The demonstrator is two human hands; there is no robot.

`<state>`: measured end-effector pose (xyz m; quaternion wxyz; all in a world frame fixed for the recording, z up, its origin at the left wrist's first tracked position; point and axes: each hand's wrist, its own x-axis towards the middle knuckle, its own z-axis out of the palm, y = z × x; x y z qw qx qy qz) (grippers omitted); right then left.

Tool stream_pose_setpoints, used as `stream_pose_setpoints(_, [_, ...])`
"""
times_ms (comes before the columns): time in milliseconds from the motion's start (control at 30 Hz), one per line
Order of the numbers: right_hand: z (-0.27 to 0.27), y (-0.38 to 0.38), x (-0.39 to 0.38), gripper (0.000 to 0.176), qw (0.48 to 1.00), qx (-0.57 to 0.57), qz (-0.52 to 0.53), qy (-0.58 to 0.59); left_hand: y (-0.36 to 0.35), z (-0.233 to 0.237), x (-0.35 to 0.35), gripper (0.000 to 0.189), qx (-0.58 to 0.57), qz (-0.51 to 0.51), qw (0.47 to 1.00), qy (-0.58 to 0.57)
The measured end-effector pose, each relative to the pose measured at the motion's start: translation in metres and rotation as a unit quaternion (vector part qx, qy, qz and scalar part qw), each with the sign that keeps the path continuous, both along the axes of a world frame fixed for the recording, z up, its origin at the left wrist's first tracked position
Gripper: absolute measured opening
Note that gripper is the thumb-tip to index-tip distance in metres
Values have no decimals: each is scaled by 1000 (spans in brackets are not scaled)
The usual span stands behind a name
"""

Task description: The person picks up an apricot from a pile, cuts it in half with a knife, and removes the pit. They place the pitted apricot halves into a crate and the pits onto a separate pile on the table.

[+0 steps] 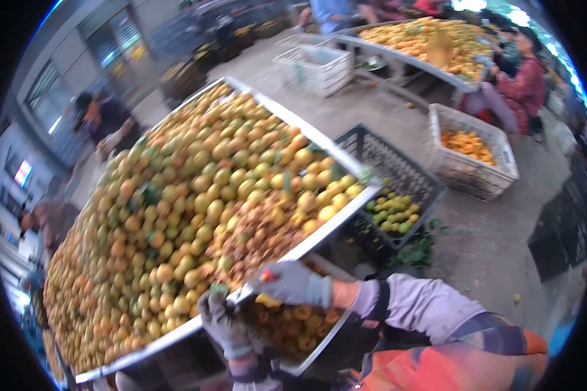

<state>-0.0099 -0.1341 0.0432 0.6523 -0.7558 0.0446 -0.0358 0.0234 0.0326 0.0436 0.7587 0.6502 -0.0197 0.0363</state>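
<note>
My right hand (292,283), in a grey glove, is closed around a small red thing (267,275), perhaps a tool's handle, at the near edge of a large sorting table (316,238). Just left of it, my left hand (225,324) wears a dirtier grey glove. Its fingers curl near the table rim, and what they hold is blurred. Yellow, green and orange apricot-like fruits (195,195) are heaped across the table. In front of my hands lies a patch of brownish stones or scraps (257,234). Below my hands, a crate (329,348) contains cut-open fruit (300,329).
A black crate (398,153) with greenish fruit stands beyond the table's right corner, leaves (414,253) beside it. Farther right is a white crate (473,179) of orange pieces. People work at another fruit table (398,49) and along the left side. A dark crate (561,228) stands right.
</note>
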Motion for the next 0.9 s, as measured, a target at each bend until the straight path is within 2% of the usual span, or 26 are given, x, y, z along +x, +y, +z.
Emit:
stream_pose_setpoints(33, [-22, 6, 10, 50, 993, 40, -53, -100, 4, -3, 2, 8, -59, 4, 998, 30])
stream_pose_setpoints(67, [-16, -3, 14, 45, 992, 112, -15, -53, 8, -8, 7, 7, -80, 8, 996, 28])
stream_pose_setpoints(100, [-7, -5, 12, 37, 963, 268, -27, 18, 8, -10, 8, 7, -93, 29, 994, 44])
stream_pose_setpoints(133, [10, -10, 9, 32, 959, 282, -23, 38, 10, -10, 10, 7, -85, 20, 996, 29])
stream_pose_setpoints(233, [17, -19, 7, 27, 949, 311, -21, 51, 14, -12, 19, 8, -104, -9, 995, -1])
stream_pose_setpoints(300, [16, -22, 8, 27, 945, 325, -21, 45, 17, -7, 29, 10, -16, 45, 998, -47])
stream_pose_setpoints(367, [16, -25, 8, 28, 946, 320, -27, 46, 19, 7, 39, 12, 15, 36, 998, -50])
stream_pose_setpoints(433, [12, -28, 10, 28, 944, 326, -28, 40, 25, 8, 60, 15, 122, 13, 988, -95])
stream_pose_setpoints(467, [11, -30, 11, 28, 942, 332, -30, 40, 32, 6, 69, 22, 121, -34, 989, -77])
stream_pose_setpoints(500, [11, -31, 11, 28, 940, 337, -32, 39, 34, 4, 77, 22, 122, -32, 989, -79])
stream_pose_setpoints(600, [13, -34, 10, 29, 940, 336, -37, 39, 37, 0, 100, 28, 245, -55, 963, -96])
stream_pose_setpoints(700, [13, -37, 10, 29, 937, 346, -35, 40, 29, 20, 114, 25, 265, -42, 959, -95])
stream_pose_setpoints(767, [14, -40, 10, 29, 934, 353, -34, 42, 23, 18, 131, 24, 251, -50, 962, -97])
stream_pose_setpoints(833, [16, -42, 10, 29, 936, 345, -40, 55, 16, 17, 146, 22, 358, -48, 925, -118])
stream_pose_setpoints(900, [16, -41, 11, 30, 936, 344, -47, 51, 5, 12, 166, 24, 388, -46, 912, -122])
